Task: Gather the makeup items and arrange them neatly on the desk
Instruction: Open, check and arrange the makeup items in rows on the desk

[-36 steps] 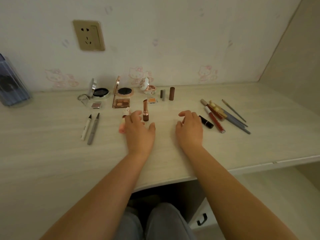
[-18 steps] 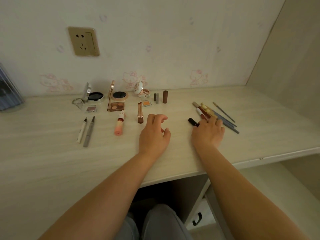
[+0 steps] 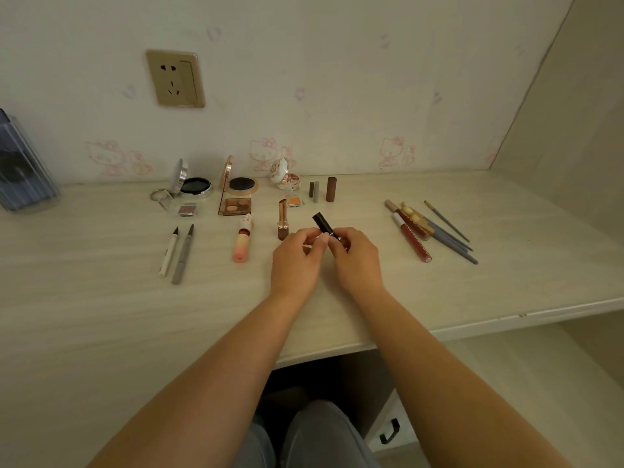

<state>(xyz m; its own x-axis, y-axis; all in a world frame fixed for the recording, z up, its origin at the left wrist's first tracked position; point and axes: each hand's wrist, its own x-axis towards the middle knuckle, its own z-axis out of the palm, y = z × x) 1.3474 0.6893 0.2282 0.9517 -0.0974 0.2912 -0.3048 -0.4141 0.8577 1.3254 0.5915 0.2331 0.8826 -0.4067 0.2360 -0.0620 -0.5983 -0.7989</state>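
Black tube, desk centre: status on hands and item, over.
Right hand and left hand both pinching the black tube, lifted off the desk. Upright lipstick close by the left fingers.

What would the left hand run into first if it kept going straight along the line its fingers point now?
Probably the black tube that the left hand and right hand pinch between them. Past it, likely the small upright sticks near the wall, though depth is uncertain.

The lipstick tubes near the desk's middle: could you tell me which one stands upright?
The brown-and-gold lipstick tube stands uncapped; the pink tube lies flat beside it.
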